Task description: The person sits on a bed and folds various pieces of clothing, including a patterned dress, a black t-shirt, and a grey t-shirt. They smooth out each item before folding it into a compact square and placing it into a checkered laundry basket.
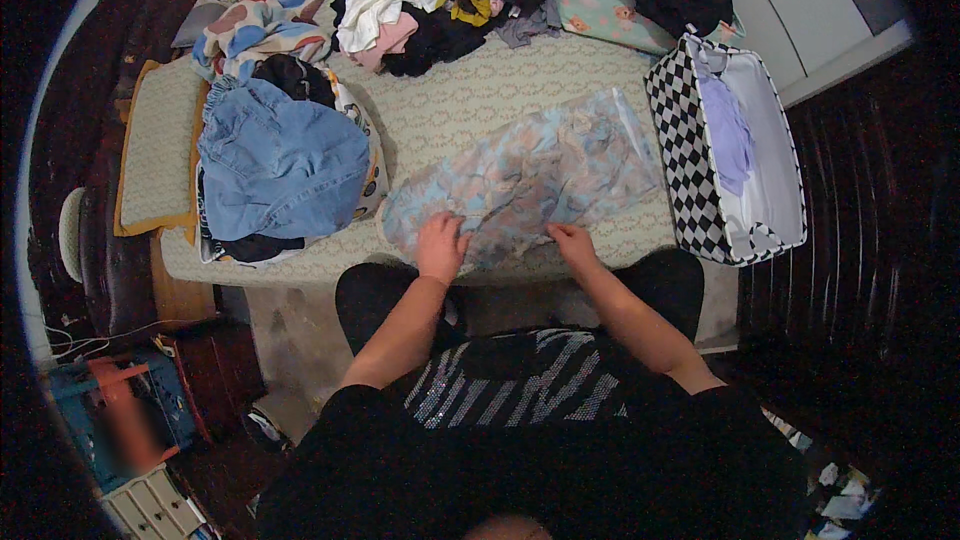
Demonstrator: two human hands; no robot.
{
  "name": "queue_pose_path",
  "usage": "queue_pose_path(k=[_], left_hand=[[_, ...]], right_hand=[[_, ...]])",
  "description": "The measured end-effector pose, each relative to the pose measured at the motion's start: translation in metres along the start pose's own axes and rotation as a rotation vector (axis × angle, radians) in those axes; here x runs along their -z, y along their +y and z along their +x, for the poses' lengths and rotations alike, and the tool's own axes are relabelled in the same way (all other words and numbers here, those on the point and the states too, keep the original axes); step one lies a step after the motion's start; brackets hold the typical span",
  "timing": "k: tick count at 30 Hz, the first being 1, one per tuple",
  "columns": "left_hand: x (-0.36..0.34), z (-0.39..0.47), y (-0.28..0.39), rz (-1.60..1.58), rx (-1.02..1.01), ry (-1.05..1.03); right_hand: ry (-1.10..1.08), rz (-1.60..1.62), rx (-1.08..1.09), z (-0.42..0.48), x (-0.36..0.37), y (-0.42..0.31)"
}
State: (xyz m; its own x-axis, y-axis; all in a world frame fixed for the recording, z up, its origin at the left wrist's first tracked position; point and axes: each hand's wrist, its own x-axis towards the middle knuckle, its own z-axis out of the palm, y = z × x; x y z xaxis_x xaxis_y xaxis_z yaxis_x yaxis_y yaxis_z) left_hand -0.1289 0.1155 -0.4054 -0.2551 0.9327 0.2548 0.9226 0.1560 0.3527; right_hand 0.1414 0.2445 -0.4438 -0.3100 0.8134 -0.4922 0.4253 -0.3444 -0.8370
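Before me a thin patterned cloth (525,165), light blue and pinkish brown, lies spread on the bed with wrinkles across it. A pale strip runs along its far right end. My left hand (442,247) rests on its near left part, fingertips against the fabric and thumb a little apart; whether it pinches a fold cannot be made out. At the near edge, farther right, my right hand (574,244) has thumb and fingers together on the cloth. The cloth's near border between my hands is bunched.
Blue denim clothing (285,157) tops a full basket on the left. At right stands a black-and-white checked basket (684,157) holding a lilac cloth (726,131). Heaped clothes (442,15) and a green patterned container (592,7) lie at the back of the bed (450,101).
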Motion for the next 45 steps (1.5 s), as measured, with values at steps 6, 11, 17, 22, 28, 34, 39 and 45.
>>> queue_pose_path(k=[6, 11, 17, 22, 28, 34, 39, 45], left_hand=[[0.025, 0.001, 0.026, 0.002, 0.113, -0.338], [0.031, 0.006, 0.024, -0.141, 0.276, -0.437], [0.022, 0.0, 0.022, -0.038, 0.182, -0.415], [-0.012, -0.013, 0.002, -0.179, -0.003, -0.364], [-0.016, -0.02, -0.012, -0.46, 0.684, -0.534], [-0.022, -0.013, -0.03, -0.169, 0.38, -0.419], [0.024, 0.006, 0.017, 0.216, 0.378, -0.171], [-0.003, 0.005, 0.047, 0.059, -0.147, -0.132]], right_hand=[[-0.026, 0.02, -0.012, -0.011, 0.003, -0.016], [0.1, -0.245, 0.132, 0.01, 0.002, -0.05], [0.653, -0.302, 0.27, 0.088, 0.045, -0.073], [0.786, -0.317, 0.132, 0.138, 0.069, -0.084], [0.325, -1.162, 0.263, 0.2, 0.082, -0.11], [0.324, -0.055, 0.191, 0.242, 0.095, -0.067], [0.541, -0.185, 0.34, 0.134, 0.085, -0.084], [0.251, -0.875, 0.545, 0.036, 0.075, -0.058]])
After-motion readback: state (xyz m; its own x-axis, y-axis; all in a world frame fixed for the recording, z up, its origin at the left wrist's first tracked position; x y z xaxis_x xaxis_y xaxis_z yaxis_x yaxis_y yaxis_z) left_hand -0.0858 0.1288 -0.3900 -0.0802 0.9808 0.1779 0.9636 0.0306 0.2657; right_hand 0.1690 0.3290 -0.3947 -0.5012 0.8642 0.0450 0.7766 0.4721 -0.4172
